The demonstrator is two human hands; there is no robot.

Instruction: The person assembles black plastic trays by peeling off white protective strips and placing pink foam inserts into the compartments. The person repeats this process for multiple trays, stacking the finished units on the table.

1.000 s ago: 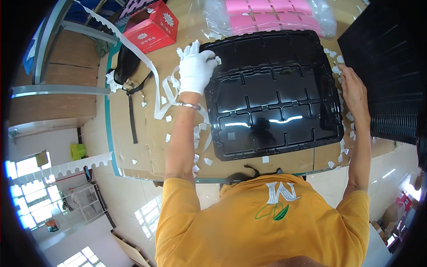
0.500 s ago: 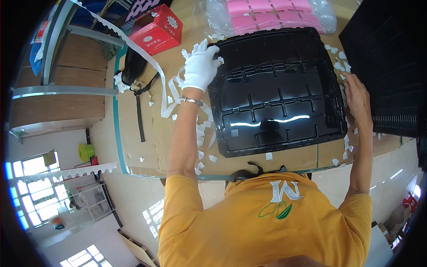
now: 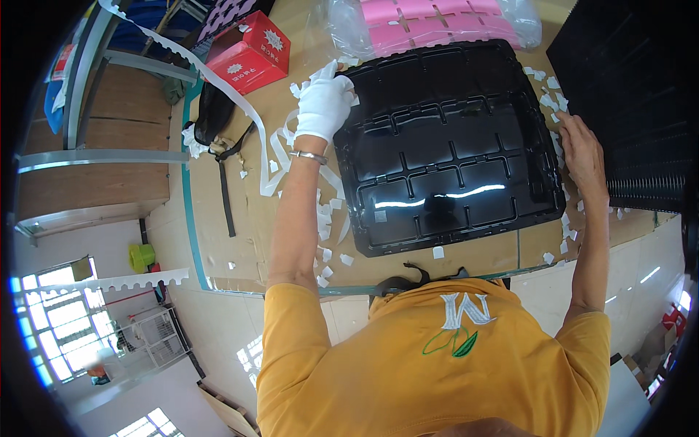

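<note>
A wide black plastic tray (image 3: 444, 156) with moulded ridges lies on the brown table, its surface glossy and reflecting light. At its upper left edge is my left hand (image 3: 325, 105), in a white glove, fingers bent and closed against the rim; their undersides are hidden. A small white piece (image 3: 354, 100) shows beside that hand at the tray's edge. My right hand (image 3: 581, 151) is bare and rests along the tray's right side, fingers stretched out over the table among small white pieces (image 3: 551, 100). It appears to hold nothing.
Tall stacked black trays (image 3: 633, 109) stand at the right. Pink sheets in clear plastic (image 3: 429, 25) lie beyond the tray. At the left are a red box (image 3: 251, 54), a curling white strip (image 3: 251, 109), a black strap (image 3: 226, 197) and a metal frame (image 3: 102, 155).
The view has shifted slightly, so most things appear a little farther left. My left fingers look more drawn together. The tray and my right hand keep about the same places.
</note>
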